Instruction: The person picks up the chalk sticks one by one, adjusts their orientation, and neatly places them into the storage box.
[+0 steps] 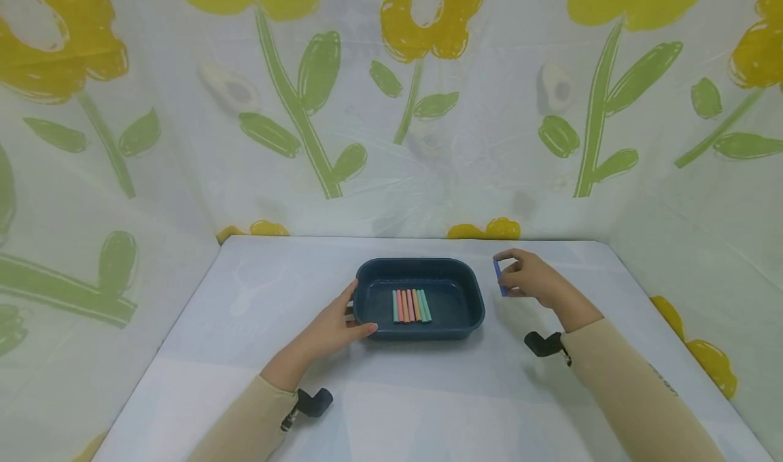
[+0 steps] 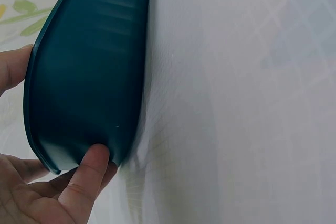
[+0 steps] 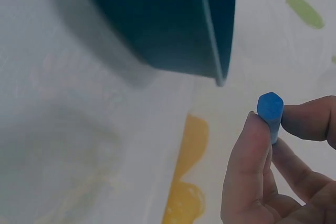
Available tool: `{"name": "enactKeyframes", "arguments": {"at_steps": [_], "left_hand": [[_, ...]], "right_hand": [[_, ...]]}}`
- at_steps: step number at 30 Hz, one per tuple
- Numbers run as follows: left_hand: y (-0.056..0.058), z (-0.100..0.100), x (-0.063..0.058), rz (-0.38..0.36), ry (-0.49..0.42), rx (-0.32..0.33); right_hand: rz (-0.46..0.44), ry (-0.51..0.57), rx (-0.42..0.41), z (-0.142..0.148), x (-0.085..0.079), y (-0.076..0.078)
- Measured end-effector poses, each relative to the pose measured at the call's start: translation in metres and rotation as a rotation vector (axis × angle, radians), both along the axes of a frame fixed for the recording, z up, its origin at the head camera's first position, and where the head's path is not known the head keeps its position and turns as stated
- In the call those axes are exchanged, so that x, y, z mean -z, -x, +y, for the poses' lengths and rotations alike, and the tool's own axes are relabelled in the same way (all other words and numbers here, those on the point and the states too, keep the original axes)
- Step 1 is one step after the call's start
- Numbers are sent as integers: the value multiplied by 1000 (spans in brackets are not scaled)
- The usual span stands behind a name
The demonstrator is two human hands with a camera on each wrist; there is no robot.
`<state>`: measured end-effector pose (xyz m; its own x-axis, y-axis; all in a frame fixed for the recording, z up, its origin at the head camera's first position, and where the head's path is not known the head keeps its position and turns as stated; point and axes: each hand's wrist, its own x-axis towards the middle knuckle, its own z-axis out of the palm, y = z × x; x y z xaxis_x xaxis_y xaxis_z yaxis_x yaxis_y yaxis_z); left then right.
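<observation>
A dark teal rectangular tray (image 1: 454, 306) stands on the table, with several chalk sticks (image 1: 405, 306) in pink, orange and green lying side by side in it. At the tray's left end, my left hand (image 1: 324, 327) grips the wall and rim between thumb and fingers. To the right of the tray, apart from it, my right hand (image 1: 533, 276) pinches a blue chalk stick (image 3: 270, 107) between thumb and fingertips. That stick stands nearly upright in the head view, and its angular end faces the right wrist camera. The tray's inside is hidden in the left wrist view.
The white-covered table (image 1: 269, 299) runs back to a hanging cloth (image 1: 477, 176) printed with yellow flowers and green leaves. More of this cloth hangs at both sides. A dark wrist camera (image 1: 315, 402) sits below the left sleeve, another (image 1: 543, 344) by the right sleeve.
</observation>
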<state>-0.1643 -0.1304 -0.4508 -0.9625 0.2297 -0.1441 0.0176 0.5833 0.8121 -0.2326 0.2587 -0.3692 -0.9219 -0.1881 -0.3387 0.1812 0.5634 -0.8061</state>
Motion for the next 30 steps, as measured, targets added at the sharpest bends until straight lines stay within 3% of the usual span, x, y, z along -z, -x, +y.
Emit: {"name": "enactKeyframes", "arguments": {"at_steps": [18,30], "left_hand": [[1,0,0,4,1,-3],[1,0,1,5,-3,-1]], "right_hand": [[33,119,-71,-30,-14,-6],[30,126,-87,-52,-5,-1]]}}
